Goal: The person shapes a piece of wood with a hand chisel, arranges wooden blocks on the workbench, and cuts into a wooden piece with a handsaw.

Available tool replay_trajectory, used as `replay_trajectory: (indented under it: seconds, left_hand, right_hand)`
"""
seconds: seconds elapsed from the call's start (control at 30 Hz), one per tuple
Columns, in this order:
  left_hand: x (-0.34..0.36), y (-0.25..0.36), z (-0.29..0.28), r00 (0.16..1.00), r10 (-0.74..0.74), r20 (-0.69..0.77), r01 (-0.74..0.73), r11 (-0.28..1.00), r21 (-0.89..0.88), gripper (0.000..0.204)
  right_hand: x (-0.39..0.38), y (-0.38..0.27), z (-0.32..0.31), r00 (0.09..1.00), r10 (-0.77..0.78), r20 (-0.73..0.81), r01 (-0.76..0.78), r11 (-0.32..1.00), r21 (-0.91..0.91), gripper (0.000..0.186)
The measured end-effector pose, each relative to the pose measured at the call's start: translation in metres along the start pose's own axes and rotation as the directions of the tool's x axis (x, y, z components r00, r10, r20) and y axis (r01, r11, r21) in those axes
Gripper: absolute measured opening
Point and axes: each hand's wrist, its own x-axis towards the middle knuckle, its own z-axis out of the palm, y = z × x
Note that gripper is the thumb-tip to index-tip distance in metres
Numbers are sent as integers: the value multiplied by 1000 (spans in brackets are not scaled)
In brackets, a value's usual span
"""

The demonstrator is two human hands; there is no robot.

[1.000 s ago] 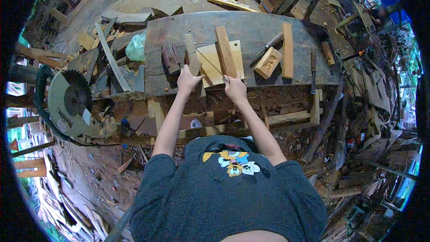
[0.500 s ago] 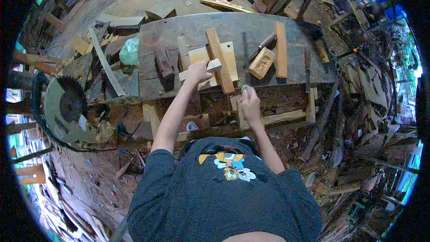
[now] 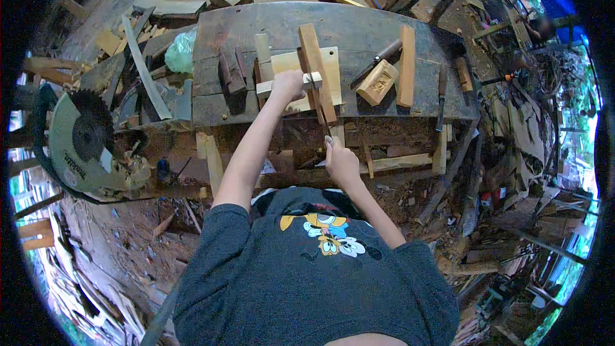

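Observation:
My left hand [image 3: 289, 84] is closed on a pale wooden stick [image 3: 265, 89], pressing it down on a light flat board [image 3: 328, 67] on the dark workbench [image 3: 256, 19]. A brown wooden bar [image 3: 311, 45] lies lengthwise on the board, by the stick's right end. My right hand [image 3: 342, 165], just off the bench's near edge, is closed round the handle of a hand saw [image 3: 326, 126]. Its long, thin, dark blade points away from me and crosses the stick close beside the bar. The blade's teeth are too small to make out.
To the right lie a carved wooden block [image 3: 377, 84], a dark-handled tool [image 3: 386, 55] and another wooden bar [image 3: 405, 67]. Dark wooden tools [image 3: 232, 72] rest at the left. A power saw with a round toothed blade [image 3: 90, 131] stands left of the bench, near a green plastic bag [image 3: 181, 51].
My right hand has moved left, bringing the saw's blade from right of the board onto the stick. My left hand stays on the stick. The whole view has shifted slightly.

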Motion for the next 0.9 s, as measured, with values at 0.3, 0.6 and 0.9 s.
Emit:
replay_trajectory:
  seconds: [0.3, 0.6, 0.9]
  left_hand:
    - [-6, 7, 1, 998, -17, -61, 13, 998, -66, 26]
    - [-13, 7, 11, 991, -92, -98, 80, 990, -121, 25]
    - [-14, 13, 18, 969, -51, -241, 36, 997, -65, 24]
  right_hand:
    - [37, -10, 3, 1000, 14, 1, -14, 999, -50, 20]
    - [17, -29, -29, 955, 177, 238, -141, 977, -159, 23]
    - [83, -37, -8, 982, 109, 151, -90, 988, -129, 21]
